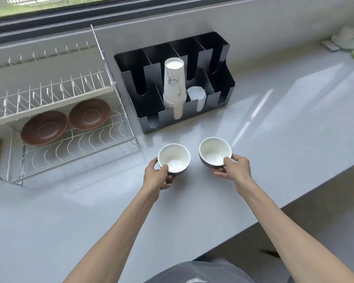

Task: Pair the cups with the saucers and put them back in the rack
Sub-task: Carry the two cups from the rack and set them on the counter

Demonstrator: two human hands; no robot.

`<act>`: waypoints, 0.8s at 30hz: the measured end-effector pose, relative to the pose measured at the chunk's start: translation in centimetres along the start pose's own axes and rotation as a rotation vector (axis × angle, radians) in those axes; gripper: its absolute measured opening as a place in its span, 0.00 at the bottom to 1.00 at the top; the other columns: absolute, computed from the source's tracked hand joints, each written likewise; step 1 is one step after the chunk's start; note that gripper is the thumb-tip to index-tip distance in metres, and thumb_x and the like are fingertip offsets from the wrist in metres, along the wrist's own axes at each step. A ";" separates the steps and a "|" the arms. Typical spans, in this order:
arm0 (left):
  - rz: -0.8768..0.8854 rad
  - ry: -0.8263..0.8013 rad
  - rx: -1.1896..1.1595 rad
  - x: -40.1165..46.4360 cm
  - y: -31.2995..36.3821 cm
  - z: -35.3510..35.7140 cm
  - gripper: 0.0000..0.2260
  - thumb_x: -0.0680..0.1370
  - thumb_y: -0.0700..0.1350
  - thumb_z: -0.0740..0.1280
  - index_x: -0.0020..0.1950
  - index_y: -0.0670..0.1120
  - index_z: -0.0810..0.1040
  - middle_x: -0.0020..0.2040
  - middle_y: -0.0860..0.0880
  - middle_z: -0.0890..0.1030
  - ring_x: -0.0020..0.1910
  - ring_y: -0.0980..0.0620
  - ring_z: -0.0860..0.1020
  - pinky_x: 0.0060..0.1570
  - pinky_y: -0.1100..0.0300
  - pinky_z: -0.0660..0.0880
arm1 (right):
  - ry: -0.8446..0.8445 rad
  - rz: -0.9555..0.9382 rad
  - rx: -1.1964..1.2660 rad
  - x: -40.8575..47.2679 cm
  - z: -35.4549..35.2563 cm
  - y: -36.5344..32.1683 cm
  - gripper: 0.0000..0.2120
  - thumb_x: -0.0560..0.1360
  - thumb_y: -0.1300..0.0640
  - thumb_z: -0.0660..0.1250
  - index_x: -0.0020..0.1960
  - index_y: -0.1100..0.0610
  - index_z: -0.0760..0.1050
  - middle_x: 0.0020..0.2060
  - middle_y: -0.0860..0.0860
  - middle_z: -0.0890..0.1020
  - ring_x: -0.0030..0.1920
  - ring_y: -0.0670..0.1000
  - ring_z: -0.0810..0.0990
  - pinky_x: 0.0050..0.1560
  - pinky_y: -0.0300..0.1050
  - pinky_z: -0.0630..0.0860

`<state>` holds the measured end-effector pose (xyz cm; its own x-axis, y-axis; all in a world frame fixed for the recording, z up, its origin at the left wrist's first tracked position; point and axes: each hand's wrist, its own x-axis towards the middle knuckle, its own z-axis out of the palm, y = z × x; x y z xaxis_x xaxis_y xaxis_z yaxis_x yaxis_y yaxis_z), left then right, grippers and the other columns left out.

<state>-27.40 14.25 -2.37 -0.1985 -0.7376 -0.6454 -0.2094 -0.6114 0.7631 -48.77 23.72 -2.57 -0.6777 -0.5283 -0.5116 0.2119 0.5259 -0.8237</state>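
1. Left hand (158, 176) has its grip closed on the left cup (174, 158); right hand (234, 168) has its grip closed on the right cup (215, 151). Thumbs over the rims, fingers round the near side, prob. at the handles (hidden).
2. Both cups upright, mid table (284, 123), near the rack's right end; can't tell if resting or just lifted.
3. Two saucers (44, 127) (89, 114) lie side by side, overlapping a bit, on the rack (74, 148) lower tier, far left. So pairing prob. means carrying cups leftward.
4. Cups: glazed, white inside, dark outside, round bowls. Saucers: brown, shallow, w/ centre ring. Rack: thin white wire, wavy slots.
5. Black holder (184, 119) w/ paper cups (174, 86) behind: not needed.
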 end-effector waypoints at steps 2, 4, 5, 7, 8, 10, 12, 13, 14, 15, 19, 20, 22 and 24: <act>-0.009 -0.002 0.001 0.6 0.3 1.2 0.25 0.78 0.36 0.59 0.74 0.50 0.68 0.39 0.46 0.80 0.39 0.42 0.79 0.34 0.58 0.78 | 0.016 0.010 0.014 0.8 -0.8 0.0 0.20 0.76 0.65 0.59 0.67 0.63 0.75 0.30 0.54 0.80 0.36 0.58 0.88 0.51 0.57 0.84; -0.013 0.000 0.004 1.1 0.6 2.3 0.25 0.78 0.36 0.59 0.74 0.51 0.68 0.40 0.46 0.80 0.39 0.42 0.79 0.32 0.59 0.78 | 0.034 0.020 0.027 1.4 -1.3 0.0 0.19 0.76 0.65 0.58 0.66 0.62 0.76 0.31 0.54 0.81 0.36 0.58 0.88 0.52 0.57 0.84; -0.012 0.005 0.005 1.4 0.8 2.8 0.25 0.78 0.37 0.59 0.74 0.51 0.68 0.40 0.46 0.80 0.39 0.43 0.79 0.33 0.59 0.78 | 0.043 0.026 0.032 1.8 -1.6 0.0 0.19 0.76 0.65 0.58 0.65 0.62 0.76 0.31 0.54 0.81 0.36 0.57 0.88 0.52 0.57 0.84; -0.012 0.018 0.009 2.0 1.1 3.6 0.26 0.77 0.37 0.59 0.75 0.52 0.68 0.40 0.46 0.80 0.38 0.43 0.80 0.35 0.57 0.78 | 0.055 0.032 0.046 2.5 -1.9 -0.2 0.18 0.76 0.65 0.58 0.64 0.62 0.76 0.30 0.54 0.82 0.35 0.58 0.88 0.53 0.56 0.84; -0.014 0.024 0.007 2.3 1.2 4.0 0.26 0.77 0.38 0.59 0.75 0.52 0.68 0.40 0.46 0.80 0.38 0.43 0.79 0.36 0.57 0.78 | 0.059 0.033 0.054 2.8 -2.0 -0.3 0.18 0.76 0.65 0.58 0.64 0.62 0.76 0.29 0.53 0.82 0.35 0.58 0.88 0.53 0.56 0.84; -0.020 0.033 -0.001 3.0 1.6 4.6 0.26 0.77 0.38 0.60 0.75 0.53 0.68 0.41 0.46 0.81 0.38 0.43 0.79 0.37 0.56 0.79 | 0.065 0.034 0.069 3.7 -2.0 -0.6 0.19 0.76 0.65 0.58 0.64 0.63 0.76 0.29 0.54 0.81 0.36 0.58 0.88 0.51 0.54 0.85; -0.022 0.042 -0.003 3.6 1.9 5.1 0.26 0.77 0.38 0.60 0.75 0.53 0.67 0.42 0.46 0.81 0.39 0.44 0.79 0.37 0.56 0.78 | 0.070 0.034 0.074 4.4 -1.8 -1.0 0.19 0.76 0.65 0.58 0.64 0.63 0.76 0.30 0.54 0.81 0.35 0.57 0.88 0.50 0.53 0.85; -0.019 0.044 -0.002 4.0 2.1 5.2 0.26 0.77 0.38 0.60 0.75 0.53 0.67 0.42 0.45 0.81 0.39 0.44 0.79 0.37 0.56 0.79 | 0.071 0.034 0.076 4.8 -1.7 -1.2 0.19 0.76 0.65 0.58 0.64 0.63 0.76 0.30 0.54 0.81 0.35 0.57 0.88 0.50 0.53 0.85; -0.018 0.044 -0.001 4.2 2.3 5.4 0.26 0.77 0.38 0.60 0.74 0.53 0.68 0.43 0.45 0.81 0.39 0.44 0.79 0.37 0.56 0.79 | 0.072 0.035 0.080 5.1 -1.5 -1.4 0.19 0.76 0.65 0.58 0.64 0.63 0.76 0.30 0.55 0.81 0.35 0.57 0.88 0.50 0.53 0.85; -0.019 0.044 -0.002 4.5 2.5 5.5 0.26 0.77 0.38 0.60 0.74 0.53 0.68 0.43 0.44 0.81 0.38 0.45 0.79 0.36 0.56 0.79 | 0.072 0.035 0.085 5.4 -1.4 -1.6 0.19 0.76 0.65 0.58 0.64 0.62 0.76 0.31 0.55 0.81 0.35 0.57 0.88 0.51 0.53 0.85; -0.025 0.044 -0.012 5.5 3.1 6.1 0.26 0.76 0.38 0.59 0.74 0.53 0.68 0.43 0.43 0.81 0.37 0.45 0.78 0.33 0.58 0.78 | 0.074 0.045 0.105 6.6 -0.7 -2.1 0.19 0.76 0.65 0.59 0.65 0.61 0.76 0.31 0.54 0.82 0.35 0.58 0.88 0.52 0.56 0.84; -0.028 0.047 -0.018 5.7 3.3 6.2 0.26 0.76 0.38 0.59 0.74 0.53 0.68 0.44 0.43 0.81 0.37 0.45 0.78 0.33 0.58 0.78 | 0.074 0.045 0.108 6.9 -0.6 -2.2 0.19 0.76 0.65 0.59 0.64 0.61 0.76 0.30 0.54 0.82 0.35 0.58 0.88 0.53 0.56 0.84; -0.034 0.051 -0.027 6.0 3.5 6.6 0.26 0.77 0.38 0.59 0.74 0.53 0.68 0.45 0.44 0.82 0.38 0.45 0.79 0.33 0.58 0.79 | 0.073 0.043 0.112 7.2 -0.4 -2.4 0.17 0.75 0.65 0.58 0.63 0.61 0.76 0.28 0.53 0.82 0.36 0.58 0.88 0.52 0.55 0.84; -0.039 0.046 -0.029 6.2 3.7 6.9 0.25 0.78 0.38 0.59 0.75 0.53 0.67 0.46 0.44 0.82 0.39 0.46 0.80 0.32 0.59 0.79 | 0.073 0.043 0.117 7.4 -0.2 -2.5 0.16 0.75 0.65 0.58 0.61 0.60 0.76 0.28 0.54 0.82 0.36 0.57 0.88 0.51 0.53 0.85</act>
<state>-35.99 9.34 -3.78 -0.1463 -0.7250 -0.6730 -0.1886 -0.6474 0.7384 -54.49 18.63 -4.26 -0.7148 -0.4550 -0.5311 0.3192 0.4634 -0.8267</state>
